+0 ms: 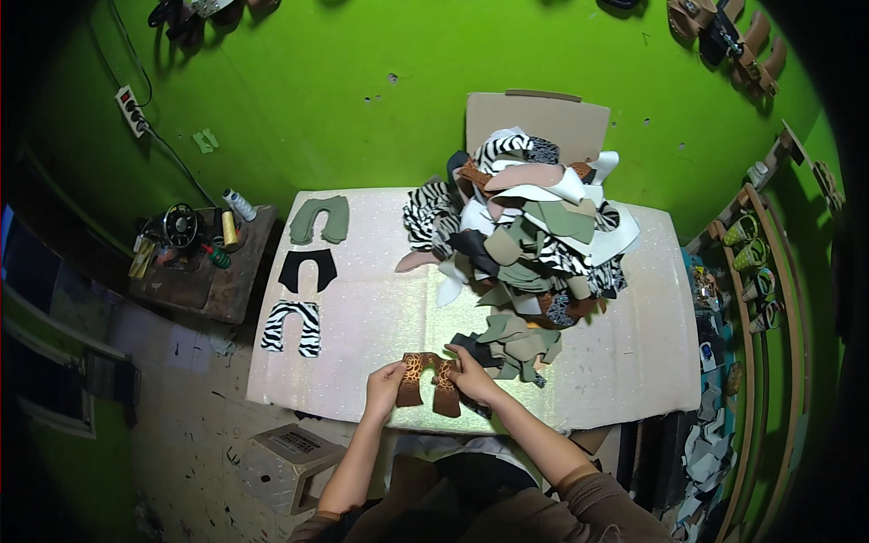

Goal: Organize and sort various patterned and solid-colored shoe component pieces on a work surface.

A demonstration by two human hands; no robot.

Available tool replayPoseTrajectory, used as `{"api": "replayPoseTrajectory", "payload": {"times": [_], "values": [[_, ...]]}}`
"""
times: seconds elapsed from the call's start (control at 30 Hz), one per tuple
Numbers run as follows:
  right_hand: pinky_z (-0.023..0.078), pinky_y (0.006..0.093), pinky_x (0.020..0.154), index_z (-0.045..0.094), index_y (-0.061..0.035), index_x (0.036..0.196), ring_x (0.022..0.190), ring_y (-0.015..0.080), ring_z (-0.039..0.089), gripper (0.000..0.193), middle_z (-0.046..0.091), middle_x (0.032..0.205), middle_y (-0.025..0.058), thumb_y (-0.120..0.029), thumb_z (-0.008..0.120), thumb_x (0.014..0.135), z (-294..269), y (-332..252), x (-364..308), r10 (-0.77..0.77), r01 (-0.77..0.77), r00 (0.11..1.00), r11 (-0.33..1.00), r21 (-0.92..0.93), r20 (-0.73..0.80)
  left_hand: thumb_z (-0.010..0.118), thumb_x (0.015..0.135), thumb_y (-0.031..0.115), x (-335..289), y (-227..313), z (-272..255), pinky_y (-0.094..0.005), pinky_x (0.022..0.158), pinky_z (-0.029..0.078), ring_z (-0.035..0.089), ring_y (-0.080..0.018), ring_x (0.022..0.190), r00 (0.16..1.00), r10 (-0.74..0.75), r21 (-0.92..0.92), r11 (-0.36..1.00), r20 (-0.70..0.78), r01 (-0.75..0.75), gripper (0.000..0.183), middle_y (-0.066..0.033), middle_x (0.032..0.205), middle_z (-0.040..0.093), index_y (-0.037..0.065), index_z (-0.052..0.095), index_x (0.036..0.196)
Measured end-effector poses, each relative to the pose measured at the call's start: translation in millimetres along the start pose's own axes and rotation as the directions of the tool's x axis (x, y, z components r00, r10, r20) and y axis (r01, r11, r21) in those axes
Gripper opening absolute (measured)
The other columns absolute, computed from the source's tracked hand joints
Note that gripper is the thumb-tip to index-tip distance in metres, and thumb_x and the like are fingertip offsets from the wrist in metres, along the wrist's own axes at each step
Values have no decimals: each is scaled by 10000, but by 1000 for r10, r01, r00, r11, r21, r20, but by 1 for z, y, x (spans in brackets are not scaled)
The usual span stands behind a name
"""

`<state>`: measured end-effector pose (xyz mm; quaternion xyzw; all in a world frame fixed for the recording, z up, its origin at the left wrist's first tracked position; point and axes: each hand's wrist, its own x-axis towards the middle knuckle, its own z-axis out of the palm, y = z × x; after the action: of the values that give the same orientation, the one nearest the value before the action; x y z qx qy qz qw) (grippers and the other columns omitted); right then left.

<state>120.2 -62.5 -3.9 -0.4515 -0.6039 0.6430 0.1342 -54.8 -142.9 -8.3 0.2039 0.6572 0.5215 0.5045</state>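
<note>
Three sorted cutouts at left: green (319,220); black (307,268); zebra (292,327); one mixed heap (525,253); one giraffe-print cutout (428,381).

Both forearms enter from the lower edge and rise toward 12 o'clock, converging. The left hand (384,387) sits at 11 o'clock of its bare forearm, fingers curled in a pinch. The right hand (472,374) lies at 3 o'clock of it, fingers closed likewise, sleeve at the elbow.
</note>
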Motion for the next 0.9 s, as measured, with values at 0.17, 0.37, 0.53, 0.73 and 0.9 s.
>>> {"api": "replayPoseTrajectory", "payload": {"times": [0.17, 0.37, 0.53, 0.73, 0.9], "values": [[397, 375, 926, 365, -23, 1294, 1090, 366, 510, 483, 521, 1161, 240, 8, 458, 822, 34, 14, 17, -243, 169, 908, 958, -232, -340, 549, 900, 152, 20, -23, -28, -217, 682, 476, 594, -94, 758, 996, 85, 59, 995, -28, -83, 287, -89, 889, 655, -78, 592, 1067], [312, 394, 1031, 374, -31, 1309, 1258, 369, 341, 520, 361, 1348, 213, 34, 460, 800, 58, 22, 7, -504, 216, 812, 729, -650, -295, 508, 875, 179, 25, -26, -42, -391, 1036, 301, 335, -340, 1288, 883, 451, 573, 691, 134, -440, 507, -246, 1373, 342, -39, 381, 1314], [227, 492, 1057, 392, -60, 1322, 1298, 301, 320, 466, 352, 1392, 142, -193, 451, 879, 76, 31, 3, -511, 189, 854, 472, -861, -93, 467, 889, 278, 16, -24, -43, -471, 1071, 193, 261, -292, 1332, 774, 388, 799, 137, 500, -585, 545, -151, 1432, 292, 23, 341, 1353], [240, 479, 1053, 397, -57, 1323, 1275, 227, 365, 492, 426, 1349, 107, -287, 455, 892, 80, 39, 11, -525, 109, 841, 399, -910, -130, 462, 887, 367, 27, -42, -41, -482, 1062, 206, 284, -270, 1319, 748, 356, 810, -43, 560, -585, 569, -118, 1421, 325, 27, 376, 1335], [282, 450, 1037, 438, -45, 1282, 1256, 241, 387, 441, 451, 1317, 123, -248, 453, 891, 60, 34, 4, -531, 194, 840, 491, -849, -115, 449, 890, 349, 18, -33, -17, -512, 1062, 177, 282, -317, 1315, 791, 345, 837, 25, 506, -546, 552, -184, 1414, 309, 18, 380, 1326]]}}
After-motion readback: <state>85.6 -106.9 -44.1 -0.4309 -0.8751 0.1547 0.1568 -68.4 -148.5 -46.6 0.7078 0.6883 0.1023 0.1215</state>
